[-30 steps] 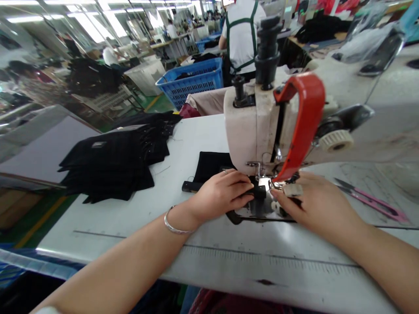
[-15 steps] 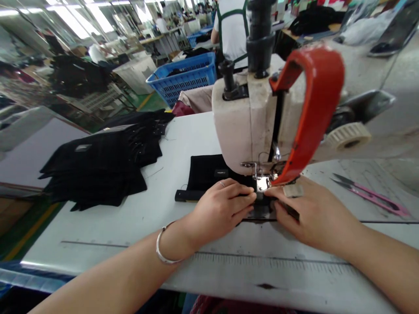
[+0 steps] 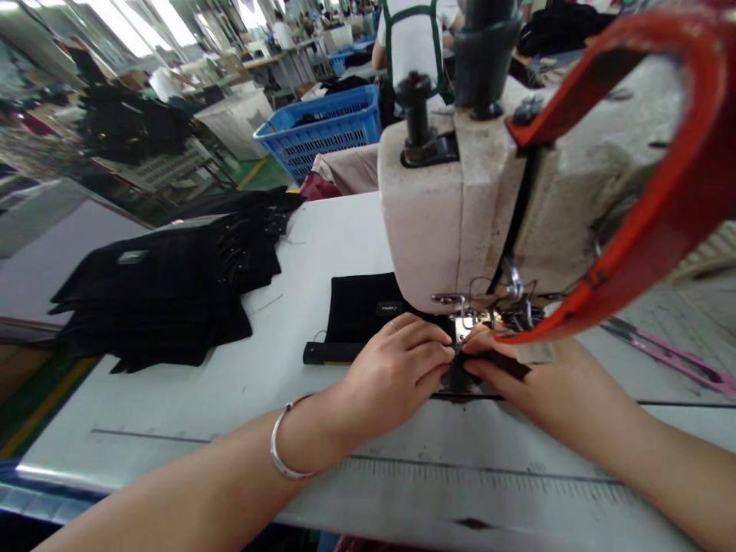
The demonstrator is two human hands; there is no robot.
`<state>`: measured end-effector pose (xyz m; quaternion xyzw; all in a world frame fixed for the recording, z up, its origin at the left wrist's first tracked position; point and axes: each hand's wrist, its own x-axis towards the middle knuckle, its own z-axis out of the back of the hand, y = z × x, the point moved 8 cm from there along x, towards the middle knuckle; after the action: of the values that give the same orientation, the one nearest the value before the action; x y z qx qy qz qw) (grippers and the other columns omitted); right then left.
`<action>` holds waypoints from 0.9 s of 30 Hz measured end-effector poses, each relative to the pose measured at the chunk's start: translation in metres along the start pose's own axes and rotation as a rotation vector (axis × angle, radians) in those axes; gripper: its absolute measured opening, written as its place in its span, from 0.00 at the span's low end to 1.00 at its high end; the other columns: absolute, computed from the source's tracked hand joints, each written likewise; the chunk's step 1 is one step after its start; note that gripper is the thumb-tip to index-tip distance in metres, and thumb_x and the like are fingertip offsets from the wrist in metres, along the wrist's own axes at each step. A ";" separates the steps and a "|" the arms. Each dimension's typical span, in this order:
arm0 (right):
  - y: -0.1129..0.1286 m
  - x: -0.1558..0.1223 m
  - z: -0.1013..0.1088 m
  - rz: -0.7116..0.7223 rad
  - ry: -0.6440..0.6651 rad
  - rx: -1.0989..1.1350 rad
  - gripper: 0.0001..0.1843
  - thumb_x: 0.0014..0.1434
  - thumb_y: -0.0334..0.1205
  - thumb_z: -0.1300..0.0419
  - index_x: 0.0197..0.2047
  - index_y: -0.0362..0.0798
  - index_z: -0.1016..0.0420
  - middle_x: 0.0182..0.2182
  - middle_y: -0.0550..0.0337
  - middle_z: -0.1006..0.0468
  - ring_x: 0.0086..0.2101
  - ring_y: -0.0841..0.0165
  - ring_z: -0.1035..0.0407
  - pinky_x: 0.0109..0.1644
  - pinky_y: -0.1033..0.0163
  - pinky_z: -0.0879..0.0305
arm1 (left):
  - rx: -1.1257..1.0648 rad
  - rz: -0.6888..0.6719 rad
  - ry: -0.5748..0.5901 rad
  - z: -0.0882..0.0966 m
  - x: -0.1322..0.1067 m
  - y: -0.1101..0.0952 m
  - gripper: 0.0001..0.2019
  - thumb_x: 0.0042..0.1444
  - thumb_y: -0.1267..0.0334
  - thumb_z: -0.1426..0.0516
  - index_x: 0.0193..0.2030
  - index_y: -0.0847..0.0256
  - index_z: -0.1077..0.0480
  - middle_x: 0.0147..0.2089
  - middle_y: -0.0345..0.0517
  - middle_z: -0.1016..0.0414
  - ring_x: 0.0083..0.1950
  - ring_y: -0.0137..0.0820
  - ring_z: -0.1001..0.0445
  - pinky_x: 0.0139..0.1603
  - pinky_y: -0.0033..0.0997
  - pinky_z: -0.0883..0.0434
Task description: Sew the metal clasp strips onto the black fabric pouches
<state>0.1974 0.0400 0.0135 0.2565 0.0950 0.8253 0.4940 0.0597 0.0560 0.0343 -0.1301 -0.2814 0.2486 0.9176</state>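
A black fabric piece with a small label lies flat on the table, its right end under the white sewing machine. Along its near edge runs a folded black strip. My left hand, with a ring and a silver bangle, presses its closed fingers onto the strip just left of the presser foot. Close on the foot's right side, my right hand pinches the fabric edge between thumb and forefinger. The machine's red guard covers part of that hand.
At the left is a stack of black fabric pieces. Pink-handled thread snips lie right of the machine. Behind the table stands a blue plastic basket, with a person beside it. A ruler scale marks the near tabletop.
The view has come closer to the machine, so its head and red guard look larger. My right thumb and forefinger have moved left, nearer the presser foot and my left fingertips.
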 end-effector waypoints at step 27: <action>0.002 0.007 -0.002 -0.003 0.041 -0.034 0.13 0.65 0.32 0.45 0.40 0.51 0.19 0.39 0.55 0.16 0.40 0.61 0.23 0.44 0.57 0.27 | -0.125 0.050 0.029 -0.005 0.003 0.015 0.06 0.65 0.69 0.40 0.40 0.61 0.21 0.46 0.44 0.17 0.46 0.31 0.20 0.53 0.34 0.23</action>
<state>0.1926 0.0452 0.0149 0.2309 0.0912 0.8312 0.4975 0.0590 0.0698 0.0258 -0.1978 -0.2798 0.2517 0.9051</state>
